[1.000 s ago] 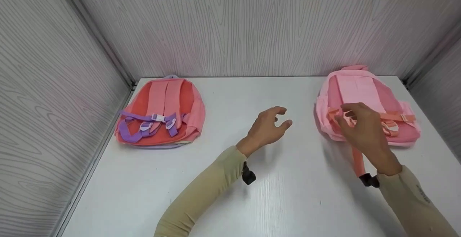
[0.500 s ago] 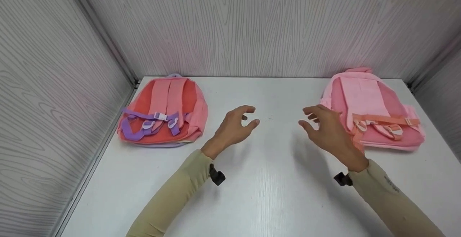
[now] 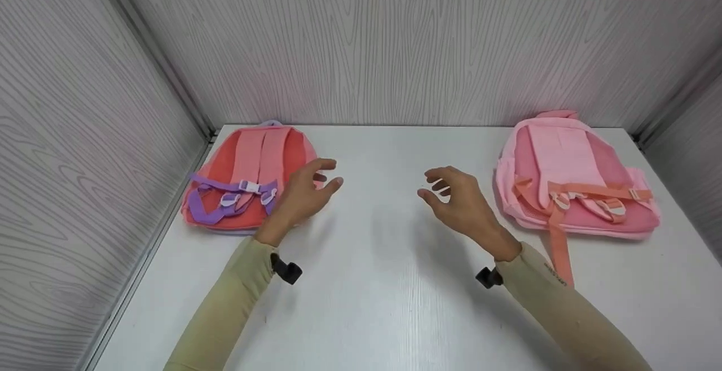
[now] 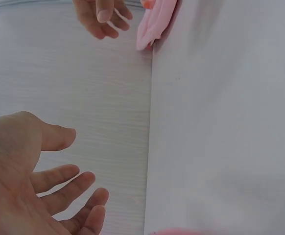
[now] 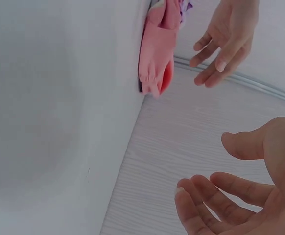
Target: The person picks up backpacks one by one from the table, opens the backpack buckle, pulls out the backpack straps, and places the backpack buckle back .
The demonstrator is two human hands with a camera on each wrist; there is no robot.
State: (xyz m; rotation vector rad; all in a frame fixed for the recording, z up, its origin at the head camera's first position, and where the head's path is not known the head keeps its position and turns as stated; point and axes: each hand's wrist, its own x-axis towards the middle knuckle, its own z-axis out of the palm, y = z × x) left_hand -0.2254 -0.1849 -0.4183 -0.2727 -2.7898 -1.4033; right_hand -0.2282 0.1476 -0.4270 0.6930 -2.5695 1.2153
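Observation:
My left hand (image 3: 303, 193) hovers by the right side of a coral backpack (image 3: 223, 157) with purple straps, overlapping it in the head view. Its fingers are loosely bent and hold nothing. My right hand (image 3: 459, 199) hangs in the air over the middle of the table, fingers relaxed, nothing in its grasp. To its right, a light pink backpack (image 3: 564, 145) with orange straps lies on its front, one orange strap (image 3: 559, 250) trailing toward me. Both wrist views show empty palms, with part of the pink backpack (image 4: 157, 22) in the left one and of the coral backpack (image 5: 157, 54) in the right.
Both backpacks lie on a white table (image 3: 378, 297), near its back corners. Grey wood-grained panels stand behind it (image 3: 361, 44) and at both sides. A small black device (image 3: 287, 270) is strapped at each wrist.
Both hands have moved left across the table. The right hand has left the front of the pink backpack, and the left hand has come up beside the coral one. Both backpacks stay put.

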